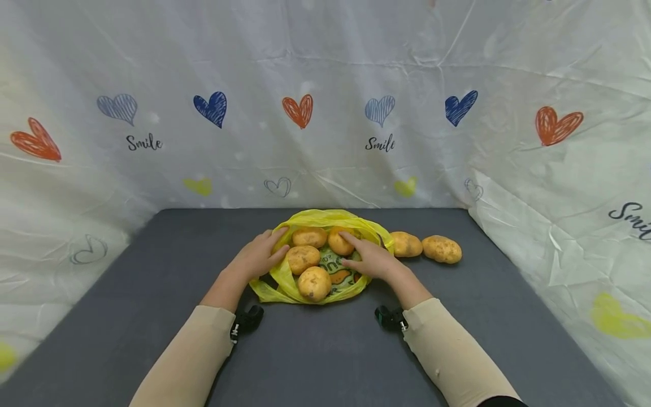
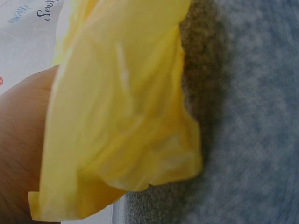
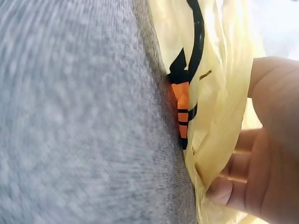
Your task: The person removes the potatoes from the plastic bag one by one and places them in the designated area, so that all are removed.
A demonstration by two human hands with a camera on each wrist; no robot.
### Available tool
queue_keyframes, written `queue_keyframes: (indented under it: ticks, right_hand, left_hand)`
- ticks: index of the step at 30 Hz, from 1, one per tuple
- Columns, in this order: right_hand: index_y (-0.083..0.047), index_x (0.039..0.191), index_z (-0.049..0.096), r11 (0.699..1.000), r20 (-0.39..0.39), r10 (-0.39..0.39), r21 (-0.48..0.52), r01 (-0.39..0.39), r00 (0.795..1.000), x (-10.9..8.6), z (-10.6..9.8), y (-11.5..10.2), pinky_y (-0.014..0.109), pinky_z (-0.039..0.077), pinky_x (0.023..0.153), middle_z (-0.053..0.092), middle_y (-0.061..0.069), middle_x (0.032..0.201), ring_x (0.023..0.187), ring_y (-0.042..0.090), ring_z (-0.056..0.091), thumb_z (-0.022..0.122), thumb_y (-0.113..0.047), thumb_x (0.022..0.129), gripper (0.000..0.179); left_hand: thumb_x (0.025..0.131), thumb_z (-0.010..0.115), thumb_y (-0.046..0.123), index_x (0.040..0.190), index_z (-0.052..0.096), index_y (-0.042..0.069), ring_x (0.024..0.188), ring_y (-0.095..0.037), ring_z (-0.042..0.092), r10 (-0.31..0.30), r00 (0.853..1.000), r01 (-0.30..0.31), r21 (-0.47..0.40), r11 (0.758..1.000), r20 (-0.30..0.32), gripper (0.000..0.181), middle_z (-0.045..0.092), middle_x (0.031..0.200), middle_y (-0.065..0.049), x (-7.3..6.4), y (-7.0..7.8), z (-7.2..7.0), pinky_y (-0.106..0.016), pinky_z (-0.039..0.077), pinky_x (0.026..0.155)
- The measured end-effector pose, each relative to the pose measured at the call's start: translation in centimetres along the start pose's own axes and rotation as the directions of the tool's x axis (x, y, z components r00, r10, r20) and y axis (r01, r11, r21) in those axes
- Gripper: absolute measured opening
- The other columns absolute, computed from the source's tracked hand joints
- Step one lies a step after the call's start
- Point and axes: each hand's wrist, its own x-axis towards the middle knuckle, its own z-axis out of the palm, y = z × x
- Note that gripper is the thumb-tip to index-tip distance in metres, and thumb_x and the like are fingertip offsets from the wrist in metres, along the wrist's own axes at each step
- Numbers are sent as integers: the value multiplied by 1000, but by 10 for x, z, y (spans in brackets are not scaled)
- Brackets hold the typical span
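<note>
A yellow plastic bag (image 1: pixel 267 293) with green print inside lies with its mouth spread wide. Inside it are several potatoes (image 1: pixel 314 284). My left hand (image 1: pixel 256 254) rests at the left rim, thumb and fingers spread apart over the plastic; in the left wrist view the yellow bag (image 2: pixel 121 112) covers most of that hand. At the right rim is my right hand (image 1: pixel 375 259), its index finger reaching over a potato (image 1: pixel 337 244) and its thumb held apart. In the right wrist view its fingers (image 3: pixel 238 186) touch the yellow plastic (image 3: pixel 219 116).
Just right of the bag, a potato (image 1: pixel 407 245) lies on the dark grey table (image 1: pixel 315 356). Another potato (image 1: pixel 442 249) sits beside it, farther right. A white curtain (image 1: pixel 335 73) with printed hearts hangs around the back and sides.
</note>
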Motion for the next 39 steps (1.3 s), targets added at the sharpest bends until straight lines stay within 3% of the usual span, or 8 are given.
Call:
queue_keyframes:
  ticks: [3,8,15,22,28,34,37,39]
  right_hand:
    - [-24,163,31,1000,-18,-9,30,10,1000,-1,4,0,50,50,92,63,15,129,103,30,64,69,-34,101,72]
    - [-17,154,39,996,-53,-13,83,18,998,-3,5,0,50,50,94,59,15,138,113,31,62,71,-32,100,65]
    - [-14,145,34,995,25,26,96,-28,999,-6,-5,-2,44,48,77,65,14,100,84,26,61,64,-36,104,55]
    - [-5,149,45,991,34,91,93,-94,995,-12,-20,-2,52,46,103,56,19,141,127,36,55,81,-39,90,77]
    - [-6,127,65,993,-23,29,112,-26,999,-18,-39,0,50,51,92,63,15,126,117,35,59,78,-25,94,40]
    - [4,146,53,996,59,55,63,-59,997,-17,-42,1,42,51,83,63,17,127,98,25,61,75,-41,95,71]
    - [1,113,71,995,87,79,50,-83,993,-15,-37,0,36,46,66,65,9,93,70,18,53,73,-51,94,55]
    - [-6,81,69,994,85,99,47,-103,992,-15,-34,0,31,41,57,55,1,70,58,12,44,74,-53,92,49]
  left_hand:
    - [110,48,40,165,27,18,141,-48,38,5,1000,-5,5,1000,1,63,35,158,-27,-1,0,3,-66,37,108]
    - [110,48,40,165,27,18,140,-47,40,11,1000,-11,8,1000,-3,62,37,157,-27,-2,0,4,-65,38,108]
    - [110,48,39,165,28,18,141,-47,39,18,1000,-18,7,1000,-3,62,36,157,-27,0,-1,6,-65,38,108]
    - [110,47,41,165,28,18,141,-47,39,13,1000,-13,6,1000,-1,62,35,157,-28,-1,0,4,-65,37,108]
    - [111,46,41,164,29,16,142,-48,37,15,1000,-15,16,1000,0,62,34,158,-29,2,0,3,-65,37,109]
    - [111,46,40,164,29,16,142,-48,37,18,1000,-18,21,1000,-3,61,34,158,-29,3,-1,3,-66,37,108]
    - [111,46,41,164,29,17,143,-49,36,15,1000,-15,17,1000,-1,61,34,158,-29,4,-1,3,-66,36,109]
    - [111,46,41,164,29,17,143,-49,36,12,1000,-12,15,1000,2,61,33,158,-29,4,0,3,-66,36,109]
